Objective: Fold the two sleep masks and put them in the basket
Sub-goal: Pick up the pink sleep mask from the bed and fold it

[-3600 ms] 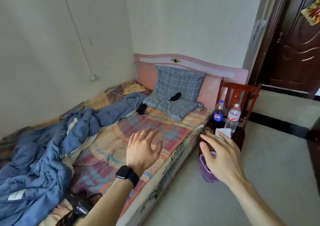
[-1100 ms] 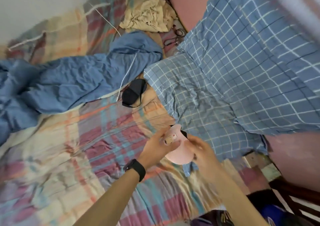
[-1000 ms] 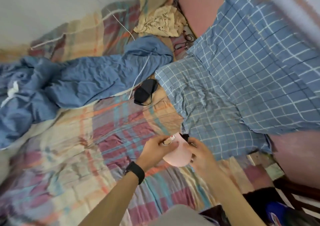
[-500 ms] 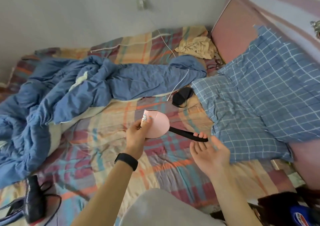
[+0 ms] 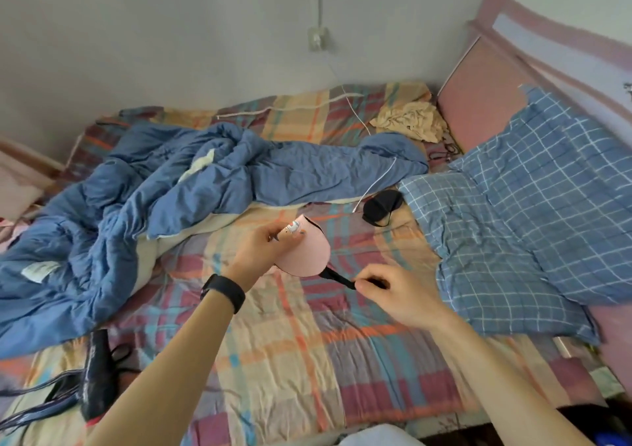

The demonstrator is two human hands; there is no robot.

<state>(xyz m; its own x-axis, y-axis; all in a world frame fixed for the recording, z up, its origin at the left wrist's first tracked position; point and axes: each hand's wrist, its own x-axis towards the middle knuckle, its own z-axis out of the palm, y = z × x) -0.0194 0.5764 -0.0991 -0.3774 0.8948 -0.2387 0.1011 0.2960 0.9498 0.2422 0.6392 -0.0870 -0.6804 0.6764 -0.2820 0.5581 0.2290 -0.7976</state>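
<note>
A pink sleep mask (image 5: 309, 252), folded in half, hangs above the plaid bed sheet in the middle of the view. My left hand (image 5: 261, 252) pinches its upper edge. Its black elastic strap (image 5: 337, 276) trails out to the right, where my right hand (image 5: 398, 295) grips the strap's end. A second, black sleep mask (image 5: 381, 206) lies farther back on the sheet, beside the corner of the checked pillow. No basket is in sight.
A crumpled blue quilt (image 5: 154, 206) covers the left and back of the bed. Blue checked pillows (image 5: 533, 213) lie at the right against a pink headboard (image 5: 485, 86). A black device with cords (image 5: 95, 377) rests at the lower left. A white cable (image 5: 372, 182) runs from a wall socket.
The view pulled back from the pillows. My left hand carried the pink mask left over the sheet, and my right hand, open half a second ago, has closed on the black strap.
</note>
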